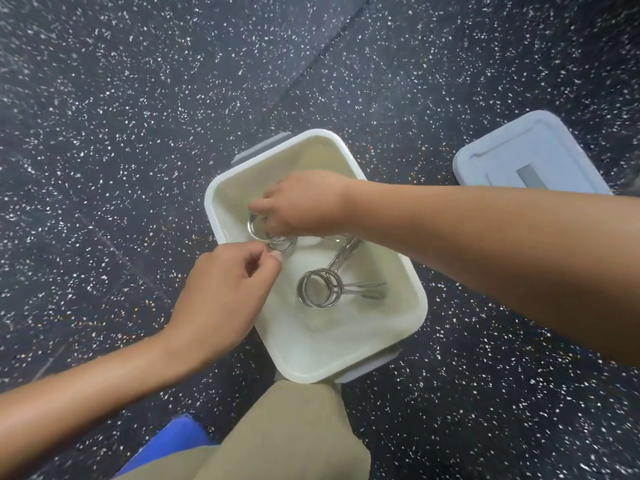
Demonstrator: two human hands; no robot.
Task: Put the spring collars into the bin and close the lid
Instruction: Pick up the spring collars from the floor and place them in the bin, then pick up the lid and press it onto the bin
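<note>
A white plastic bin (414,308) stands open on the dark speckled floor. One metal spring collar (320,287) lies on the bin's bottom, its handles pointing right. My right hand (304,202) reaches into the bin from the right and grips a second spring collar (258,230) over the bin's left side. My left hand (225,296) hovers at the bin's left rim, fingers curled close to that collar; whether it touches the collar is unclear. The pale grey lid (519,157) lies on the floor to the right of the bin.
My knee in tan trousers (294,434) is just in front of the bin. A blue object (173,438) shows at the lower left beside it. The dark speckled floor (138,133) stretches all around.
</note>
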